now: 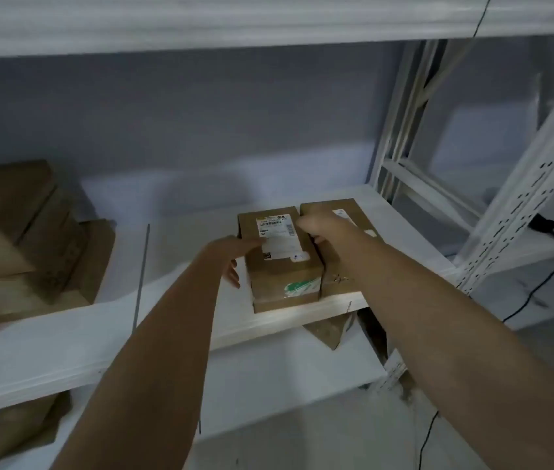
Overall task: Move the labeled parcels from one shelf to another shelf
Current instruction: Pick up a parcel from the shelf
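A brown cardboard parcel (279, 266) with a white shipping label on top and a green mark on its front lies on the white middle shelf (184, 300). My left hand (231, 257) presses against its left side, fingers pointing down. My right hand (319, 225) curls over its far right edge, in the gap beside a second labeled parcel (350, 262) that stands touching it on the right. Both hands grip the first parcel from opposite sides.
A stack of several brown boxes (21, 239) fills the shelf's left end. More cardboard lies on the lower shelf (330, 329) and at the bottom left (21, 432). A perforated white upright (523, 205) and a black cable (546, 266) are at the right.
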